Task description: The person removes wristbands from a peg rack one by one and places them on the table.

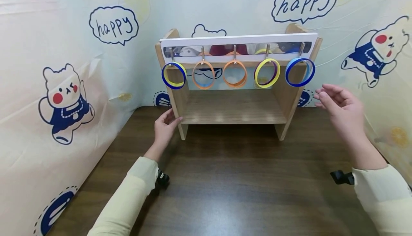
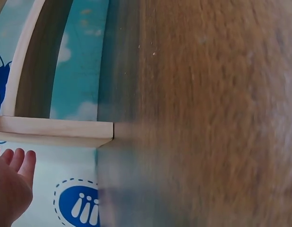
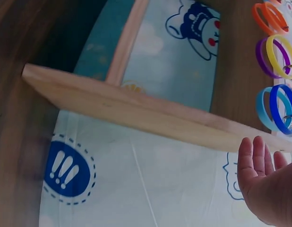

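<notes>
A small wooden shelf rack (image 1: 235, 107) stands on the table, with a row of metal hooks along its white front strip. Wristbands hang from them: a blue and yellow pair (image 1: 173, 85), an orange one (image 1: 203, 63), another orange one (image 1: 235, 85), a yellow and purple pair (image 1: 266, 60) and a blue and light-blue pair (image 1: 300, 84). My left hand (image 1: 165, 128) is at the lower left side panel, its thumb tip overlapping the front edge. Relaxed fingers (image 2: 28, 165) point toward that panel in the left wrist view. My right hand (image 1: 346, 111) hovers empty beside the rack's right side, fingers loosely extended.
The brown wooden table (image 1: 225, 186) spreads in front of the rack. A pale printed cloth (image 1: 77, 32) with bear drawings and "happy" bubbles hangs behind and on both sides. A black strap (image 1: 162, 178) is on the left wrist, another (image 1: 342, 177) on the right.
</notes>
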`<state>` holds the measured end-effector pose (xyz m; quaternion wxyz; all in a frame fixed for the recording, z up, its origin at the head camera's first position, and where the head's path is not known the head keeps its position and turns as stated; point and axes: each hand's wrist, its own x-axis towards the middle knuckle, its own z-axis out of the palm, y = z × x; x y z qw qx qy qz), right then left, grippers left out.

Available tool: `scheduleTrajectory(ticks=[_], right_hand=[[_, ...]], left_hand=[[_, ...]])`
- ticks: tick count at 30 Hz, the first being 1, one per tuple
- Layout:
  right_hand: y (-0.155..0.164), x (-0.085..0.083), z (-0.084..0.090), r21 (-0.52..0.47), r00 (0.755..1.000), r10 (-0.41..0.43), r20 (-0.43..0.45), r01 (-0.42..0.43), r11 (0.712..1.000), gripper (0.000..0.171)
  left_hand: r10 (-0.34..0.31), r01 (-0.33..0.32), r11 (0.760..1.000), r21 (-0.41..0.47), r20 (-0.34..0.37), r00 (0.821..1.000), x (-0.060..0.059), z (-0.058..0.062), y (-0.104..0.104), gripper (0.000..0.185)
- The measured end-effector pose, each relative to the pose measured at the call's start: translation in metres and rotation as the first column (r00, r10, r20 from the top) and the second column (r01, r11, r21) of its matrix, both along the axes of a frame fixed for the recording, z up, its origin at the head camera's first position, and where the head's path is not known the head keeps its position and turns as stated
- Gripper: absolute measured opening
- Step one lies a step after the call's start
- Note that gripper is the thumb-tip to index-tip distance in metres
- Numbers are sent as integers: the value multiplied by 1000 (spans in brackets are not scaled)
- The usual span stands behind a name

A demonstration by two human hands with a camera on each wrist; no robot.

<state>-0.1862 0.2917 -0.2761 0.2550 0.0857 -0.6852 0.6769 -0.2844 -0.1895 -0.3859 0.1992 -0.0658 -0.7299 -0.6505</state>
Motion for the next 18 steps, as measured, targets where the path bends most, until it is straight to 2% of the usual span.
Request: scheduleTrajectory(ticks=[3,7,9,14,18], right_hand=[[-5,-5,4,-77,998,60,0,-60,995,32],[-10,-10,9,-188,991,137,2,-134,973,31],[-11,-12,11,-241,987,161,17,-152,959,33],[-12,-15,19,-311,981,185,50,-161,937,40],[-13,-17,24,-318,981,186,60,-158,935,42]], left_hand=[[-6,6,1000,15,26,1000,2,1,0,49],[-3,2,999,35,25,1000,-11,-15,-4,51],[2,-3,999,36,21,1000,-13,-18,-3,51],[19,-19,1000,13,20,1000,-14,-21,0,51],[34,-33,999,-13,21,999,-13,-22,0,49]])
